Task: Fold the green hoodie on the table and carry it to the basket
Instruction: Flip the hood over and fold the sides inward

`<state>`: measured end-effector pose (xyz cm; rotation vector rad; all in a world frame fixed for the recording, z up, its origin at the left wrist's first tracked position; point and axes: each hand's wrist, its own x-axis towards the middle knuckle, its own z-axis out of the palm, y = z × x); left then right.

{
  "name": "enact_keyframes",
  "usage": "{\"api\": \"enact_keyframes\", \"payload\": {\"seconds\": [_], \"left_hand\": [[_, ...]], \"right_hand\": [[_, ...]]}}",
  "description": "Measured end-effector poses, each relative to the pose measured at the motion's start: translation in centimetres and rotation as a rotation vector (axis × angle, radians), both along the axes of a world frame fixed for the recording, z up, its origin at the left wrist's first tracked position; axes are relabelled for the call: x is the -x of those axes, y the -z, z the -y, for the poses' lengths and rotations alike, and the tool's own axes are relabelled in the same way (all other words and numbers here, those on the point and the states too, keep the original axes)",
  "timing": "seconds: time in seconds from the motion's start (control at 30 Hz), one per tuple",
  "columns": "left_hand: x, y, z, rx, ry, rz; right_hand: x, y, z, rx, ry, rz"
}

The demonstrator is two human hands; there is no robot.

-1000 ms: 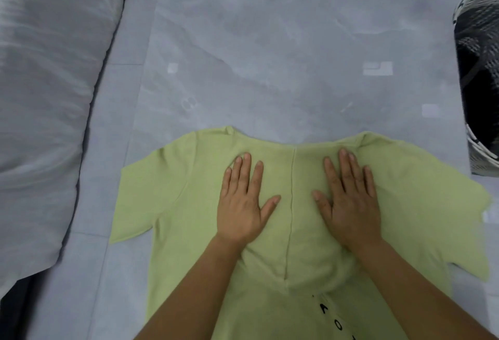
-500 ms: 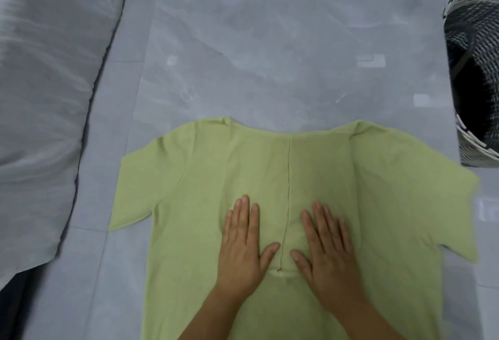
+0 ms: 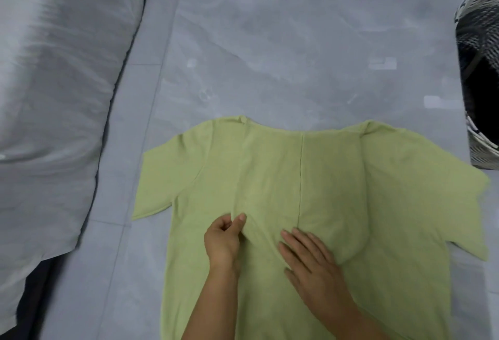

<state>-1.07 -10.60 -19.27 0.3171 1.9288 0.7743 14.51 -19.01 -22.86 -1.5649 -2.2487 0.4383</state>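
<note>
Count: one green hoodie (image 3: 310, 177); two hands on it, left hand (image 3: 222, 242), right hand (image 3: 313, 266); one basket (image 3: 480, 74) right of hoodie.

1. Left hand (image 3: 222, 242): was flat on the green hoodie (image 3: 270, 177) with fingers spread; now curled, thumb and fingers pinching the left edge of the hood.
2. Right hand (image 3: 314, 264): has slid nearer the body and now lies flat on the hood's lower part, fingers angled up and left.
3. Hood edge lifted into a small ridge at the pinch.
4. Basket (image 3: 480, 74) sits closer in at the right edge than 1.0 s ago.
</note>
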Motion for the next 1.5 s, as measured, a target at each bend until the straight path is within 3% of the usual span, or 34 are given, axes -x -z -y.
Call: {"api": "enact_keyframes", "payload": {"seconds": [0.2,0.5,0.57,0.67,0.8,0.87,1.07,1.5], "left_hand": [[2.1,-0.1,0.4,0.035,-0.286,0.48],[1.9,-0.4,-0.4,-0.003,-0.211,0.36],[1.8,-0.3,-0.4,-0.041,-0.09,0.144],[0.4,-1.1,0.6,-0.351,0.323,-0.463],[-1.3,-0.2,4.7,-0.713,1.105,-0.588],[-0.5,1.0,6.2,-0.814,1.309,-0.66],[-0.1,2.6,6.1,-0.937,1.527,-0.822],[0.7,2.1,5.3,-1.08,1.624,-0.779]], "right_hand": [[-1.5,-0.1,0.3,0.082,0.015,-0.094],[-2.6,0.4,1.7,0.104,-0.017,0.08],[-2.4,-0.1,1.4,0.079,-0.008,0.057],[-1.8,-0.5,1.9,0.013,-0.017,0.031],[-3.2,-0.1,3.1,-0.03,0.109,-0.065],[-3.7,-0.3,2.9,-0.047,0.126,-0.066],[-3.8,-0.1,1.4,-0.035,0.052,0.007],[-4.6,0.2,1.7,-0.019,0.116,0.034]]}}
